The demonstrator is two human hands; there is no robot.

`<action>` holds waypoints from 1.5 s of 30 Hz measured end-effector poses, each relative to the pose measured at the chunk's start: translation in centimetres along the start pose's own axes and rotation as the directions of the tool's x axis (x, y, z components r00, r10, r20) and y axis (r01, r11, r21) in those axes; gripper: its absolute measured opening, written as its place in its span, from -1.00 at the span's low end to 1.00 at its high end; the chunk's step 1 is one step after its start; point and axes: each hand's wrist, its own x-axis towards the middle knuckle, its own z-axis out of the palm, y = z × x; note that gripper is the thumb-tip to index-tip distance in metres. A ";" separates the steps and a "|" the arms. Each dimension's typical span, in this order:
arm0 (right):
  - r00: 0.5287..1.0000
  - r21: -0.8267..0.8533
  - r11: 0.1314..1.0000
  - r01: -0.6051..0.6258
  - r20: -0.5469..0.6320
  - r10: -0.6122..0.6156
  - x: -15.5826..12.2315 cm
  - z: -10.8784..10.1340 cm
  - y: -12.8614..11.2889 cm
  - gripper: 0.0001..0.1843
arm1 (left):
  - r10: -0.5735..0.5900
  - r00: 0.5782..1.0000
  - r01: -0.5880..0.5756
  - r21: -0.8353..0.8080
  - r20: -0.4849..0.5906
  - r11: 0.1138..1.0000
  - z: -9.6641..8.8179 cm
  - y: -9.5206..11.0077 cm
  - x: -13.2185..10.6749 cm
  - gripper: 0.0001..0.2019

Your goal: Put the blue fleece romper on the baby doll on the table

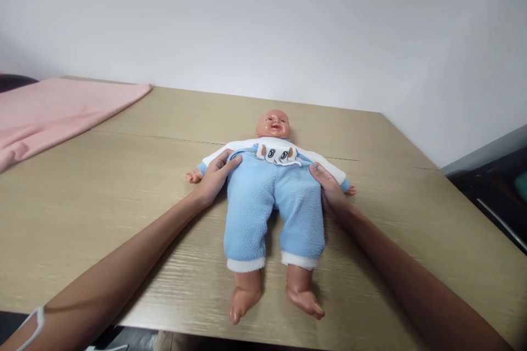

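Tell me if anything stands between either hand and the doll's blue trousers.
Nothing visible does: the left hand and right hand already touch the blue trousers at opposite sides of the waist. The pink cloth lies well aside, leftward.

Doll (274, 189) on table (99, 203) — cloth (61, 107) at left

Pale blue trousers (246, 208) have white cuffs (246, 265).

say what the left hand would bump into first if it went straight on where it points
The light-blue trousers on the baby doll, since the left hand holds their waist edge; beyond, probably the white top, though depth is unclear.
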 end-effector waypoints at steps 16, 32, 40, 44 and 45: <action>0.991 0.003 0.993 0.116 -0.067 -0.115 0.0 0.4 -0.2 -0.54 | 0.048 0.995 -0.047 0.019 -0.091 0.999 -0.1 -0.3 0.6 -0.69; 0.719 -0.624 0.618 0.479 -0.125 -0.684 -0.7 2.4 -2.7 -0.69 | 0.291 0.893 -0.236 0.192 -0.343 0.953 0.8 -1.1 0.6 -0.81; 0.708 -0.655 0.273 0.704 0.625 -0.328 8.7 12.6 -9.8 -0.87 | 0.364 0.856 -0.293 0.233 -0.368 0.927 0.8 -1.6 0.5 -0.81; 0.502 -0.536 0.166 0.828 0.840 0.206 13.2 17.5 -9.2 -0.56 | 0.362 0.868 -0.309 0.201 -0.341 0.930 0.9 -1.5 0.3 -0.79; 0.467 -0.514 0.135 0.847 0.841 0.273 13.9 18.4 -8.8 -0.56 | 0.364 0.868 -0.312 0.198 -0.337 0.929 0.9 -1.4 0.2 -0.79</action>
